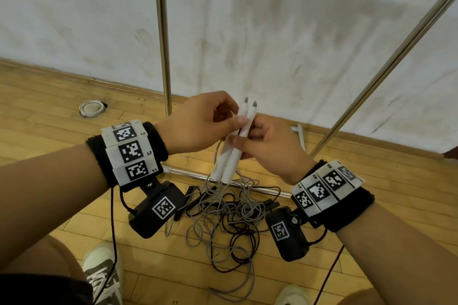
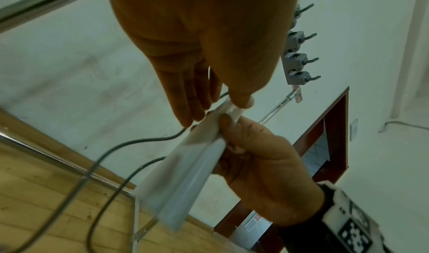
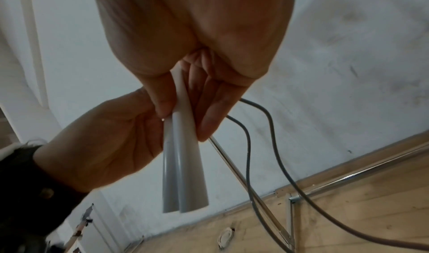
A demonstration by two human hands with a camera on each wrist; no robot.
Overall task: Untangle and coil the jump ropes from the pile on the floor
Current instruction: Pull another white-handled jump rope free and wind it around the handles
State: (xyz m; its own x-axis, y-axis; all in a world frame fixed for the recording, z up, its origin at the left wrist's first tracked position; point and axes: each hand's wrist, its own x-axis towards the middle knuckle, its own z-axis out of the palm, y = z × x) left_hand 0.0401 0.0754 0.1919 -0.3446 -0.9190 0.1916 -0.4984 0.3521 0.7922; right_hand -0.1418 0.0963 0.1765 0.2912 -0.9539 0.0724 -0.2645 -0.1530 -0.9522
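Wooden floor (image 1: 62, 116) meets a scuffed white wall (image 1: 272, 32); two hands hold a pair of white jump-rope handles (image 1: 235, 141).

Left hand (image 1: 198, 124) and right hand (image 1: 267, 146) both pinch the handles, held side by side above the floor. Grey cord (image 1: 218, 205) drops from them into a tangled pile of ropes (image 1: 230, 225) on the boards below, mixed with dark cord. Metal poles (image 1: 162, 32) rise behind. Shoes (image 1: 104, 272) are cut off at the bottom edge.

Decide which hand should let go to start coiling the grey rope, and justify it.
Left, probably. The right hand grips both white handles firmly; the left hand only pinches them, nearer the grey rope.
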